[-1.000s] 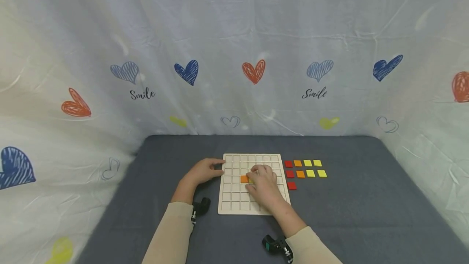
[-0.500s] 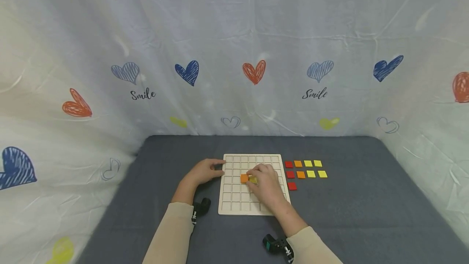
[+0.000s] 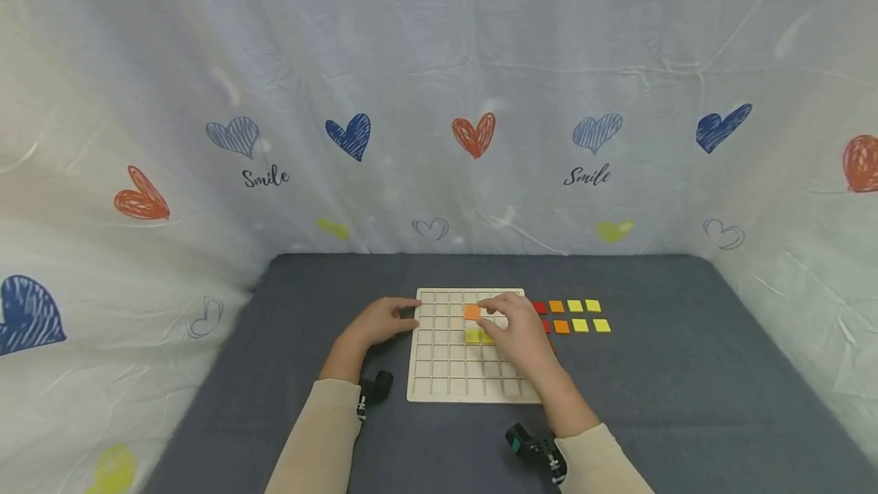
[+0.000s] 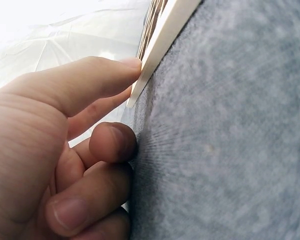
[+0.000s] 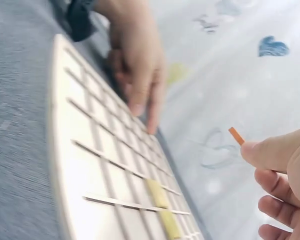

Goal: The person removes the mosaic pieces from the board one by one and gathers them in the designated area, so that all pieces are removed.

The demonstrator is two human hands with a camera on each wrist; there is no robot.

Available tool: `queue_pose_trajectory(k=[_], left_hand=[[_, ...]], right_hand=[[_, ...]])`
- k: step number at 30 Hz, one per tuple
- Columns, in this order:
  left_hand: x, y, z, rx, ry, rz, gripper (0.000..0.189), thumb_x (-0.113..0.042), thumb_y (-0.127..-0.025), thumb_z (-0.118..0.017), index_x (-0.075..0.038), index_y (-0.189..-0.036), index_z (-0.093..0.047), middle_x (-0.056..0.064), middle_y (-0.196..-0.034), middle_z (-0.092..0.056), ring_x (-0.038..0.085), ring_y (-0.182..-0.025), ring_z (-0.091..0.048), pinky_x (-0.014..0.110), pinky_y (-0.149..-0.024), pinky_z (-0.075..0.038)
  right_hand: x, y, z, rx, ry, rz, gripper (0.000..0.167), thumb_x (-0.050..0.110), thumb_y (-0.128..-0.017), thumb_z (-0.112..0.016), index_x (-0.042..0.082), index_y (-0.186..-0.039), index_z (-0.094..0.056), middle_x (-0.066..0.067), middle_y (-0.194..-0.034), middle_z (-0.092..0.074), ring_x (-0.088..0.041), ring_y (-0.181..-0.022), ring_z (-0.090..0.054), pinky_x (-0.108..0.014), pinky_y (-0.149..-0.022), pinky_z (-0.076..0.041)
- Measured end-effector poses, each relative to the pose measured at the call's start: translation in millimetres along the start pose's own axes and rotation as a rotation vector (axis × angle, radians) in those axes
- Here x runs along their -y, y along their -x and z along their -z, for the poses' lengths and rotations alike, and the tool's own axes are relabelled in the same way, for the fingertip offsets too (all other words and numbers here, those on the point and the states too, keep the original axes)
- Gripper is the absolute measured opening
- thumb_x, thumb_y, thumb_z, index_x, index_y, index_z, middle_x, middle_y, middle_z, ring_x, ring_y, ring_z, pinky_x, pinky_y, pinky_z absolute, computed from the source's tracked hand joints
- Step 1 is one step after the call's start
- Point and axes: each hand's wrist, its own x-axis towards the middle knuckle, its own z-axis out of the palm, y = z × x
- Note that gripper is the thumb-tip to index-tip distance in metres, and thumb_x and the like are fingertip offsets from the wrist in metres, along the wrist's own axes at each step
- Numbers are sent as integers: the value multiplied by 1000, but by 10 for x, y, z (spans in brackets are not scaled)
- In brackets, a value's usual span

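Note:
A pale wooden grid board (image 3: 432,391) lies on the grey cloth. My right hand (image 3: 521,330) pinches a square orange tile (image 3: 472,312) by its edge between thumb and fingertips. In the right wrist view this orange tile (image 5: 236,135) stands out edge-on, raised off the board. Two yellow tiles (image 3: 472,336) sit side by side in cells near the board's middle. At the board's left edge, my left hand (image 3: 377,322) touches the wood with thumb and index finger. The left wrist view has the thumb (image 4: 110,72) against that edge, the other fingers bent below.
Right of the board, loose tiles lie in rows: red tiles (image 3: 539,307), orange tiles (image 3: 562,327) and several yellow tiles (image 3: 580,325). My right hand and wrist hide part of the red ones. A white curtain (image 3: 411,174) with printed hearts hangs behind the table.
The orange tile has left its spot beside the yellow tiles and been lifted in my right hand, which has moved up and rightward. Both yellow tiles now show. My left hand stays put.

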Motion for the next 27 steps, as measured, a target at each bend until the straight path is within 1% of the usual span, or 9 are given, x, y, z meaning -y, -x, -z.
queue_pose_trajectory(k=[3, 5, 10, 15, 19, 22, 25, 27], left_hand=[[4, 0, 5, -2, -6, -1, 49, -28, -94, -77, -21, -141, -66, 2, -61, -55, 15, -52, -47, 31, -50, -39], [3, -1, 7, -3, -10, 1, 49, -29, -94, -77, -21, -141, -66, 3, -61, -56, 15, -53, -48, 31, -51, -39], [-2, -6, 8, -5, -8, 18, 49, -29, -94, -78, -23, -141, -66, 2, -61, -56, 14, -52, -48, 31, -50, -39], [-4, -5, 7, -6, -10, 16, 48, -29, -94, -77, -22, -141, -66, 3, -62, -56, 15, -53, -49, 31, -51, -40], [-5, 0, 12, -2, -20, 1, 49, -29, -94, -77, -21, -141, -66, 3, -64, -57, 16, -55, -50, 32, -52, -41], [-2, 2, 19, 4, -25, -6, 49, -30, -95, -77, -21, -141, -66, 3, -64, -57, 16, -55, -50, 32, -52, -41], [-1, -2, 22, 10, -25, -8, 49, -30, -95, -76, -22, -142, -65, 3, -65, -57, 16, -55, -51, 32, -52, -41], [-2, -6, 24, 11, -24, -4, 49, -31, -95, -76, -23, -142, -65, 3, -65, -57, 16, -55, -51, 32, -52, -41]], right_hand=[[-26, -8, 121, 9, -21, -6, 31, 17, -90, -82, 13, -121, -77, 2, -104, -66, -22, -100, -57, -44, -84, -49], [-51, -11, 202, 22, -45, -14, 31, 16, -92, -80, 11, -123, -76, 3, -100, -64, -21, -93, -55, -42, -79, -48], [-130, -18, 378, 48, -99, -81, 30, 16, -96, -76, 10, -125, -74, 1, -83, -52, -19, -78, -49, -34, -67, -42], [-256, -25, 531, 81, -163, -140, 31, 15, -96, -75, 9, -127, -73, -3, -80, -44, -19, -66, -40, -31, -56, -35], [-379, -23, 653, 109, -196, -156, 33, 15, -96, -75, 6, -128, -72, -5, -81, -42, -17, -63, -38, -30, -54, -35], [-453, -7, 755, 114, -207, -180, 33, 16, -96, -75, 6, -128, -71, -6, -81, -41, -17, -63, -35, -30, -54, -33], [-527, 17, 861, 116, -193, -215, 35, 19, -97, -75, 6, -129, -71, -6, -81, -41, -18, -62, -33, -31, -54, -32], [-577, 35, 927, 123, -176, -242, 36, 22, -97, -75, 7, -129, -70, -6, -82, -42, -18, -64, -35, -32, -55, -33]])
